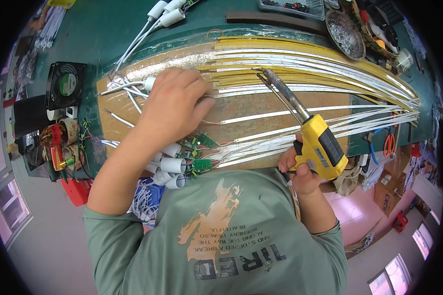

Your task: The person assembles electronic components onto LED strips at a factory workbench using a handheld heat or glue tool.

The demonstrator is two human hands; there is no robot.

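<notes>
In my right hand (302, 174) is a yellow and black soldering gun (325, 147). Its metal barrel tilts up and left, with the tip over the LED strips. Curled fingers of my left hand (177, 103) rest at the left ends of the strips; what they grip is hidden. A white lamp end cap (149, 83) with a white cable pokes out beside that hand. Yellow-backed and white LED strips (300, 56) fan out to the right. Nearer me, more white strips (280, 142) are wired to small green circuit boards (202, 164) by several white end caps (172, 164).
A brown board (270, 115) lies on the green table (103, 24). At left stands a black fan (65, 86). A metal dish (345, 34), a clear tray (295, 7) and a dark bar (275, 22) sit at the back; orange-handled scissors (389, 145) are at right.
</notes>
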